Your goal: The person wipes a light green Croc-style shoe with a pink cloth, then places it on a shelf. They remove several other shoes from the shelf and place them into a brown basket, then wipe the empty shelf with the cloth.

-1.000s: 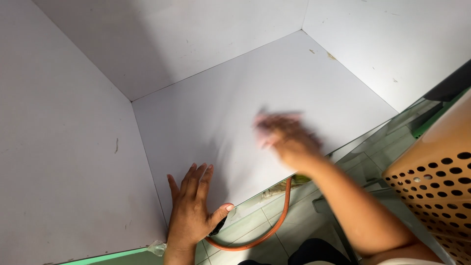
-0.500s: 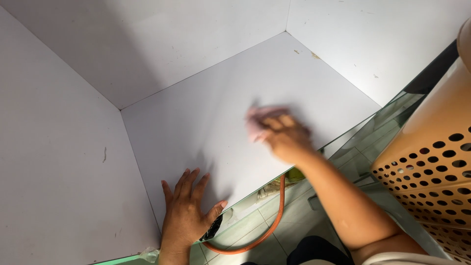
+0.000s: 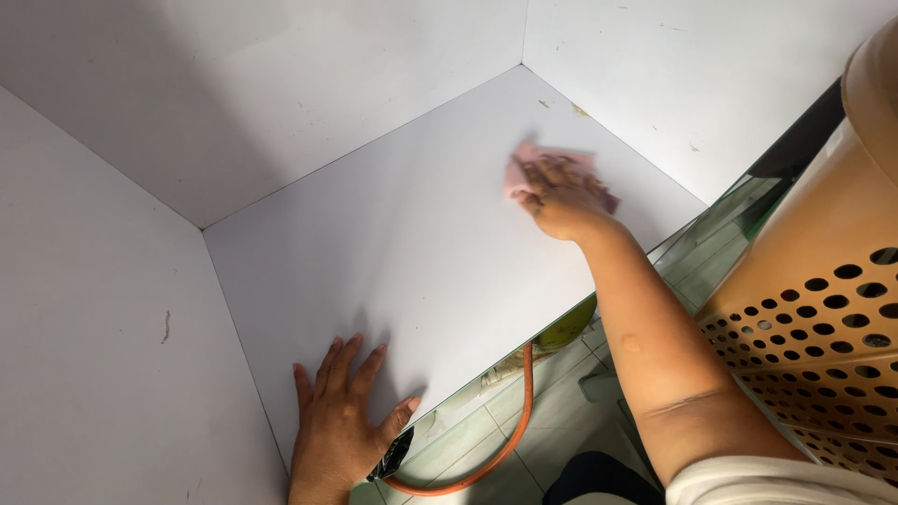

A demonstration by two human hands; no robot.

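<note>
Two hands were shown at work inside a white-walled cupboard recess, viewed from above. At the left, the left hand (image 3: pixel 339 425) was laid flat on the near edge of the white shelf (image 3: pixel 393 252), fingers spread wide and nothing held, apparently as a brace. Just beside its thumb, below the shelf edge, a dark fitting and an orange hose (image 3: pixel 510 435) were seen curving over a pale tiled floor (image 3: pixel 552 411); a green rounded object (image 3: pixel 568 327) was partly hidden under the edge. Towards the middle right, the right hand (image 3: pixel 561 196) was pressed down on a pink cloth (image 3: pixel 526 164), which was pinned between the fingers and the shelf near the far right corner; the cloth and fingertips were blurred. A few brown specks (image 3: pixel 578 110) were visible on the shelf close to the back corner, just beyond the cloth. At the far right, an orange perforated basket (image 3: pixel 823 299) stood outside the recess, well apart from the cloth.

The step in hand was judged to be the wiping of the shelf surface, with the far right area under the cloth. The next move was judged to call for steady downward pressure and a reach towards the specks by the corner seam, with the left hand kept planted.
</note>
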